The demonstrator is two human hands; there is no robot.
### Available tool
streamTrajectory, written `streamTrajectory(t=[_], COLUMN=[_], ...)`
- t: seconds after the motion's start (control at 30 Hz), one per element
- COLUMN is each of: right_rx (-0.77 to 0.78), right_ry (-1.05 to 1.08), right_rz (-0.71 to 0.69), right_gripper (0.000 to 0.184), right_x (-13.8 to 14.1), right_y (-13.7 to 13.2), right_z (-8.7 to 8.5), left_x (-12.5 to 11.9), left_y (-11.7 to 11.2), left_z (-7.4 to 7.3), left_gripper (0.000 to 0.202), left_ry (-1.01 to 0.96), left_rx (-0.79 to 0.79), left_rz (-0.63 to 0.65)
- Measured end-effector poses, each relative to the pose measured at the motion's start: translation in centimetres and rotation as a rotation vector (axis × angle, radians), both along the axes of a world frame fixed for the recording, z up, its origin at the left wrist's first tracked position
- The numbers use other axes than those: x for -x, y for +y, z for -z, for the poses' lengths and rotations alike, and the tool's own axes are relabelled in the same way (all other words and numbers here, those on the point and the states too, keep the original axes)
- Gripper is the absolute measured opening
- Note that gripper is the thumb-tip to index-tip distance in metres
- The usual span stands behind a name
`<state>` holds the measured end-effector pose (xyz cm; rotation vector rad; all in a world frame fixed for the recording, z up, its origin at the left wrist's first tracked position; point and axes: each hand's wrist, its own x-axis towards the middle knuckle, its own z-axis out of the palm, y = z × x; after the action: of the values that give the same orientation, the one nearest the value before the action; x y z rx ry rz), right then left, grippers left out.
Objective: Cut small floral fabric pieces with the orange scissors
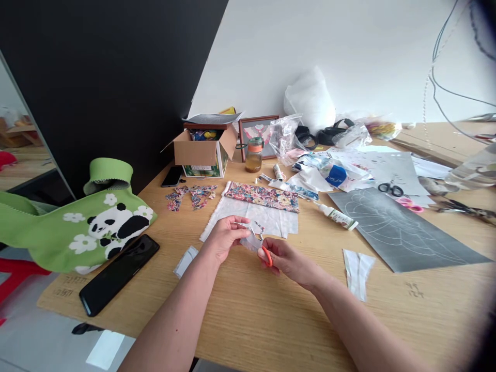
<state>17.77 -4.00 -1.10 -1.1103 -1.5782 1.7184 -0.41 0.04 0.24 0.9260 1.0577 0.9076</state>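
Note:
My left hand (226,236) pinches a small piece of white fabric (251,242) above the wooden table (271,310). Closed round small scissors with orange handles (266,254), my right hand (287,261) holds the blades at that fabric piece. Just behind the hands lies a larger white fabric sheet (251,216) with a floral fabric strip (262,196) along its far edge. A glue bottle (336,216) lies to the right of it.
A black phone (119,274) and a green panda bag (77,227) lie at left. A cardboard box (203,150), a jar (254,155), a grey sheet (403,232), black scissors (390,189), white scraps (358,271) and clutter fill the back and right.

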Motion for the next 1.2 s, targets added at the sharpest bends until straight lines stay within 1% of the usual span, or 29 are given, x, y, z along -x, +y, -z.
streamTrajectory(t=[0.3, 0.5, 0.77, 1.2], right_rx=[-0.01, -0.011, 0.031, 0.024], right_ry=[-0.02, -0.029, 0.006, 0.001], right_rz=[0.047, 0.047, 0.016, 0.0], right_gripper=[0.057, 0.056, 0.055, 0.057], right_x=[0.16, 0.03, -0.12, 0.13], right_y=[0.06, 0.12, 0.08, -0.02], right_z=[-0.06, 0.04, 0.19, -0.01], left_x=[-0.03, 0.06, 0.07, -0.06], left_y=[-0.1, -0.02, -0.02, -0.07], left_z=[-0.23, -0.07, -0.03, 0.08], left_gripper=[0.05, 0.051, 0.052, 0.05], left_ry=[-0.019, 0.0, 0.006, 0.012], left_rx=[0.007, -0.019, -0.032, -0.027], left_rz=[-0.016, -0.009, -0.002, -0.001])
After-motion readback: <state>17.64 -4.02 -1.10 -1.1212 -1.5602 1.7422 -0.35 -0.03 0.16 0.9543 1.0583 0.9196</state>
